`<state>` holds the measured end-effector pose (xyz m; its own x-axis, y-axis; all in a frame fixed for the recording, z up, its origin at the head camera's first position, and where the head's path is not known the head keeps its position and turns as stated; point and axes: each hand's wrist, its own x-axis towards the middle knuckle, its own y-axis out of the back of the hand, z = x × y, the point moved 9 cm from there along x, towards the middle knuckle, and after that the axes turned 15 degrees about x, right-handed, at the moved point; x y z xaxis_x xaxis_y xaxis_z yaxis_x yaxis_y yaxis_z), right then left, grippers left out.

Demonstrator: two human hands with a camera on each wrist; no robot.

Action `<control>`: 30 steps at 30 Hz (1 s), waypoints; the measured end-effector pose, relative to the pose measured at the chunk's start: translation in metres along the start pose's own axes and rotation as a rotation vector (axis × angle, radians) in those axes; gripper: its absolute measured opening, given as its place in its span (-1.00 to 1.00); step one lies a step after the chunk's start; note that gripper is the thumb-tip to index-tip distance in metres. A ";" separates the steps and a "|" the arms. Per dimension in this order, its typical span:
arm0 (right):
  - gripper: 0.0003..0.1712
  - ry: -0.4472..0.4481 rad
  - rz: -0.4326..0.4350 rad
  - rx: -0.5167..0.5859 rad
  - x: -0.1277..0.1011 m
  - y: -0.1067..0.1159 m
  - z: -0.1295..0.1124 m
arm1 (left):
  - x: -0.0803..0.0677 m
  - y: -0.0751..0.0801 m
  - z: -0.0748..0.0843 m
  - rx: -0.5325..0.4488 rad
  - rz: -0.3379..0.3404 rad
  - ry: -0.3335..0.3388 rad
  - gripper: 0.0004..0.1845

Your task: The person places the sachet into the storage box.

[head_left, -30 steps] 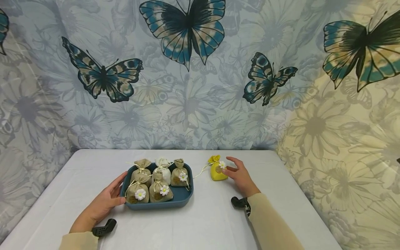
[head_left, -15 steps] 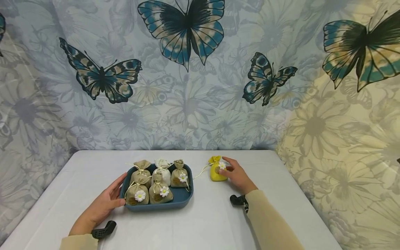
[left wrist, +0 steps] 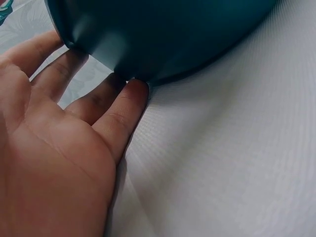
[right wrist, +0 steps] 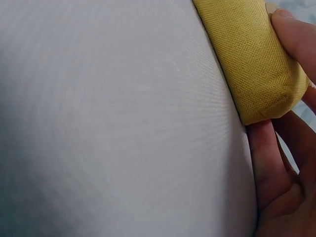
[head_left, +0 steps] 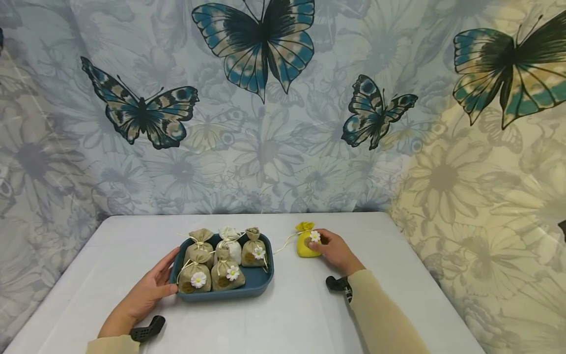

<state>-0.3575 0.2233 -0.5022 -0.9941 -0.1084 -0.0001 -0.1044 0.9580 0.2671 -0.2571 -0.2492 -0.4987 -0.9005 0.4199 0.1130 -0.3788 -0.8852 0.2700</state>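
A small yellow pouch (head_left: 307, 242) with a white daisy stands on the white table, right of a dark blue tray (head_left: 254, 282). My right hand (head_left: 332, 250) grips the pouch, fingers curled round its right side; up close in the right wrist view the yellow pouch (right wrist: 252, 64) sits between thumb and fingers (right wrist: 264, 153). My left hand (head_left: 148, 290) lies open against the tray's left end, its straight fingers (left wrist: 116, 123) touching the tray's wall (left wrist: 163, 39). The tray holds several beige pouches (head_left: 194, 275) and a white one (head_left: 232, 244).
The white table (head_left: 287, 314) runs back to a butterfly-print curtain (head_left: 265, 98) close behind the tray. The table's right edge lies beyond my right arm. A thin string (head_left: 285, 242) trails from the yellow pouch toward the tray.
My right hand has moved left from beside the yellow pouch and closed its fingers round it. The left hand stays on the tray's end.
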 end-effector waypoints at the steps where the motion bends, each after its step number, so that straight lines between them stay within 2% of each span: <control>1: -0.38 0.001 0.002 0.002 -0.001 0.000 -0.001 | 0.000 -0.001 0.000 -0.001 0.000 0.003 -0.04; 10: -0.43 -0.007 -0.020 0.049 0.000 0.000 0.007 | -0.001 -0.001 -0.002 -0.006 0.009 0.036 -0.03; 21: -0.53 0.004 0.035 0.073 0.002 0.009 0.007 | 0.000 0.001 -0.003 -0.012 0.013 0.026 -0.04; 28: -0.54 0.012 0.045 0.179 0.002 0.013 0.010 | 0.001 0.001 -0.001 -0.014 0.009 0.011 -0.03; 30: -0.50 0.006 0.045 0.178 0.002 0.013 0.009 | 0.001 0.001 0.000 -0.011 0.008 0.001 -0.03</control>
<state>-0.3609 0.2380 -0.5068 -0.9978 -0.0652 0.0144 -0.0636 0.9938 0.0917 -0.2589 -0.2498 -0.4982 -0.9037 0.4126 0.1144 -0.3739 -0.8907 0.2586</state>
